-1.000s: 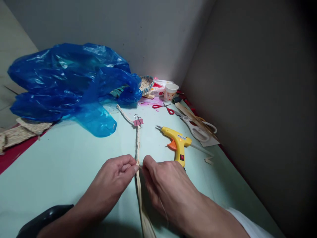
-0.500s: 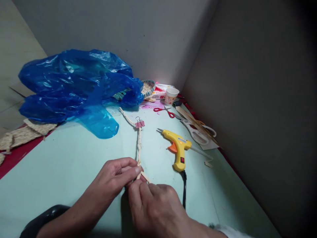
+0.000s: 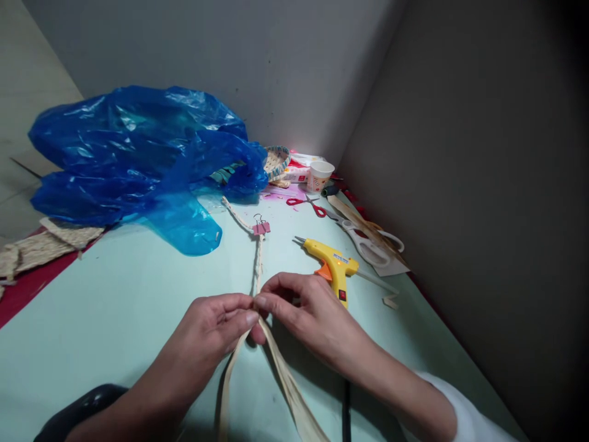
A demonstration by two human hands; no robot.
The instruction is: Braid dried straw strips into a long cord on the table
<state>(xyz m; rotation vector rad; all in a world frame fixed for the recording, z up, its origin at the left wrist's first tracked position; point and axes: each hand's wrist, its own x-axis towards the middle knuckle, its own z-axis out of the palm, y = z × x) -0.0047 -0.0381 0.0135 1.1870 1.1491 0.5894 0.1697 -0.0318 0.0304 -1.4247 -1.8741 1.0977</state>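
at the far left a woven straw strip [image 3: 55, 247] lay beside a blue plastic bag [image 3: 138, 147] on the counter [image 3: 151, 288]. the left hand [image 3: 221, 325] was pinched on the braided cord [image 3: 259, 261], which ran up mid-counter to a pink binder clip [image 3: 261, 228], and the right hand [image 3: 299, 307] met it there, fingertips pinched at the same spot, loose strands [image 3: 288, 377] trailing below. further right lay a yellow glue gun [image 3: 334, 261], then white-handled scissors [image 3: 355, 236].
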